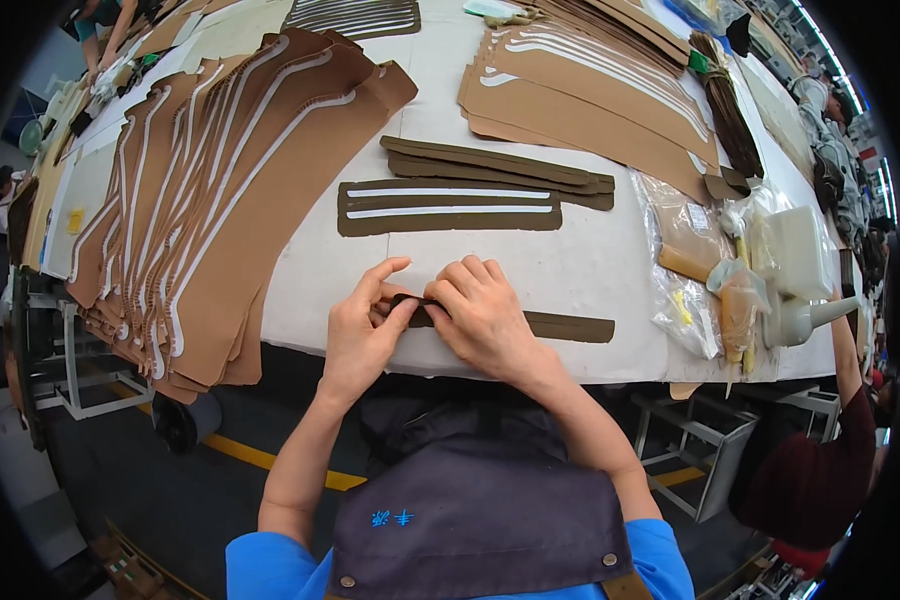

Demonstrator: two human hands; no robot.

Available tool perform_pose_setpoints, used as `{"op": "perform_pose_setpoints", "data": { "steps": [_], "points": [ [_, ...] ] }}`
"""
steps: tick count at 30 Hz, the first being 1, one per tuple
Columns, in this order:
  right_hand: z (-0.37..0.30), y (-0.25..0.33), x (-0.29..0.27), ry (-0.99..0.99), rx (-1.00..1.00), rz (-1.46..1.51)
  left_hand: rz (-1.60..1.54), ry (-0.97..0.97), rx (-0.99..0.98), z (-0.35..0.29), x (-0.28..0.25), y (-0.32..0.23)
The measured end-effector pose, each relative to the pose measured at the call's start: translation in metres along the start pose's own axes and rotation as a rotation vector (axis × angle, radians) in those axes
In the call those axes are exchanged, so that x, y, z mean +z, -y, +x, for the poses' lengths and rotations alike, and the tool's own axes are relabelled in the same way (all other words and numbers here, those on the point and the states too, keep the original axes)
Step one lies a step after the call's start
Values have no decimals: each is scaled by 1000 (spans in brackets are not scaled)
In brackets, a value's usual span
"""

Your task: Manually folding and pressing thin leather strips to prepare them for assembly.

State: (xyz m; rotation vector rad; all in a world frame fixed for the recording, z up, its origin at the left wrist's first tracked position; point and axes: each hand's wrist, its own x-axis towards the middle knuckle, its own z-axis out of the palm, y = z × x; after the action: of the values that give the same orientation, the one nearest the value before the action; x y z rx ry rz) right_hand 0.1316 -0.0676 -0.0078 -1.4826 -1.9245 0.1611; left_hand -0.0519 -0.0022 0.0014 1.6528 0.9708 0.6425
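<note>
On the white table (pixel 590 265), near its front edge, lies a long olive-brown strip (pixel 570 326). My left hand (pixel 362 330) pinches the strip's left end, thumb and forefinger closed on it. Over the same end, my right hand (pixel 482 312) presses its fingers on the strip beside the left hand. Farther back rests a finished olive strip with two white lines (pixel 448 206), and behind it a small stack of plain olive strips (pixel 500 166).
A fanned stack of tan pieces with white curved lines (pixel 220 190) overhangs the table at left; more tan pieces (pixel 590 90) lie at the back right. Clear bags and a white squeeze bottle (pixel 800 270) stand at the right. Another person's arm (pixel 850 370) reaches in at the right.
</note>
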Motion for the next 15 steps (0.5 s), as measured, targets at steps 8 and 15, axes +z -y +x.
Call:
{"op": "perform_pose_setpoints", "data": {
  "steps": [8,15],
  "points": [
    [12,-19,-19,152,-96,59,132,102,49,0,-3,-6],
    [12,-25,-42,146,-109,-130,249,66,181,-3,9,-11]
  ]
}}
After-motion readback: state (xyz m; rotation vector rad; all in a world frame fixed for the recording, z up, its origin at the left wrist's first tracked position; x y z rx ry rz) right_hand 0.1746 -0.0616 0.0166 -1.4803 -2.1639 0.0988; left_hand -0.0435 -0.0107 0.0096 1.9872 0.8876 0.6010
